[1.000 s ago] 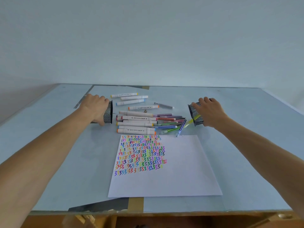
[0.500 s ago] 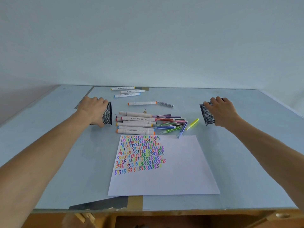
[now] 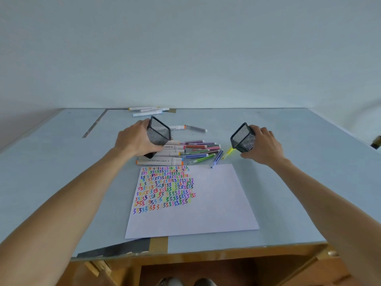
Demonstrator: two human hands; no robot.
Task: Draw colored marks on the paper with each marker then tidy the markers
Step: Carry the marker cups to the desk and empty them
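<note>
A white sheet of paper (image 3: 216, 203) with several rows of coloured zigzag marks lies in front of me. Behind it lies a heap of markers: thick white ones (image 3: 162, 161) at the left, thin coloured ones (image 3: 198, 150) at the right, a yellow one (image 3: 226, 154) apart. My left hand (image 3: 134, 141) grips a black mesh pen holder (image 3: 157, 133), tilted over the thick markers. My right hand (image 3: 262, 144) grips a second black mesh holder (image 3: 243, 139), tilted with its mouth toward the yellow marker.
Three more white markers (image 3: 147, 110) lie at the table's far edge by the wall. One white marker and a grey pen (image 3: 195, 128) lie behind the heap. Tape strips (image 3: 158, 242) mark the near table edge. A dark object (image 3: 376, 142) sits at the far right.
Both hands have lifted and tilted the mesh holders and brought them inward toward the marker heap; the left holder now hangs over the thick markers. Three markers have rolled to the far edge.
</note>
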